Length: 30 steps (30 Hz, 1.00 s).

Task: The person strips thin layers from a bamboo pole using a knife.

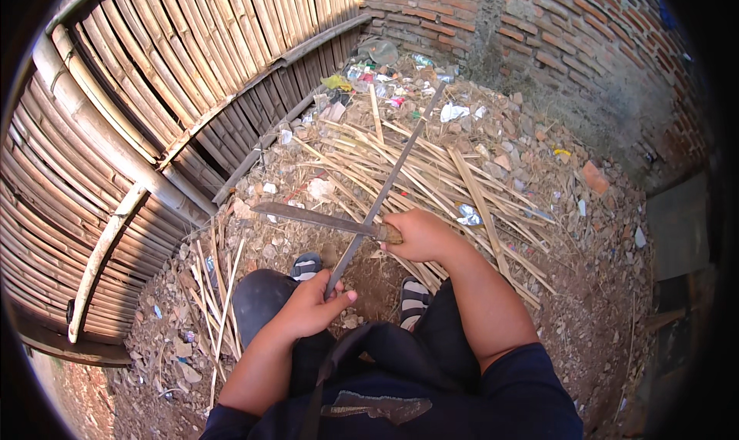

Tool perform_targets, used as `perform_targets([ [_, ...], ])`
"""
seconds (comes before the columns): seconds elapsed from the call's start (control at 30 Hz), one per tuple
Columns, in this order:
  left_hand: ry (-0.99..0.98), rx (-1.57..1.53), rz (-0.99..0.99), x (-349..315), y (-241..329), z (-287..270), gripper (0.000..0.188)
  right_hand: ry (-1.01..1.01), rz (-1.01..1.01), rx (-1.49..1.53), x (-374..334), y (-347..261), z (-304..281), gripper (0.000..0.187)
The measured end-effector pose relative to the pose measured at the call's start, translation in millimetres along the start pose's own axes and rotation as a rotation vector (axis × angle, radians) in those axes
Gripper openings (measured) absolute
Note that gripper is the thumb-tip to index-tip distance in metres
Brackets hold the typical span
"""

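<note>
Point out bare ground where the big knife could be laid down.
Bare dirt lies right of the right hand, between the bamboo strip pile and the brick wall. Ahead, strips and litter crowd the ground; stones lie by the bamboo fence.

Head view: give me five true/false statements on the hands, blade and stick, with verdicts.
1. The right hand grips the wooden handle of a long knife. True.
2. The knife blade points to the person's right. False: it points left, toward the bamboo fence.
3. The left hand holds the near end of a long thin stick. True.
4. The stick lies flat on the ground, untouched. False: it is held, slanting away toward the brick wall.
5. The pile of split bamboo strips lies on the ground ahead of the person's feet. True.
</note>
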<state>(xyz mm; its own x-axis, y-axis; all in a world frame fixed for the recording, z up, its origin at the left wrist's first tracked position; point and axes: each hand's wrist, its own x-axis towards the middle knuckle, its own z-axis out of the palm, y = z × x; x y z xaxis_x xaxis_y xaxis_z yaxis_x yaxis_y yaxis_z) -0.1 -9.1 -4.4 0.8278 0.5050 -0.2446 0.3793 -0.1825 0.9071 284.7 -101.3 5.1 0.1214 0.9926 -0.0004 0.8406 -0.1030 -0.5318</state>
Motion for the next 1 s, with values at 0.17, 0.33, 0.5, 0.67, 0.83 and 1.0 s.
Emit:
perform_targets([
  [0.17,0.006,-0.002,0.016,0,-2,0,0.038,-0.009,0.007,0.001,0,-3,-2,0.033],
  [0.33,-0.003,-0.020,-0.022,-2,5,-1,0.036,-0.050,0.054,-0.020,0,-6,-12,0.032],
  [0.5,-0.032,-0.121,-0.023,-1,7,-1,0.034,0.070,0.164,0.031,-7,5,-21,0.028],
  [0.67,-0.022,-0.113,0.005,-2,-4,-4,0.033,-0.086,0.125,-0.017,-1,-11,-24,0.031],
  [0.83,-0.037,-0.135,-0.007,1,4,0,0.031,0.220,0.191,0.120,0,27,-18,0.029],
  [1.0,-0.038,-0.161,-0.069,-5,6,-4,0.030,-0.024,0.140,-0.029,-5,-20,-25,0.028],
])
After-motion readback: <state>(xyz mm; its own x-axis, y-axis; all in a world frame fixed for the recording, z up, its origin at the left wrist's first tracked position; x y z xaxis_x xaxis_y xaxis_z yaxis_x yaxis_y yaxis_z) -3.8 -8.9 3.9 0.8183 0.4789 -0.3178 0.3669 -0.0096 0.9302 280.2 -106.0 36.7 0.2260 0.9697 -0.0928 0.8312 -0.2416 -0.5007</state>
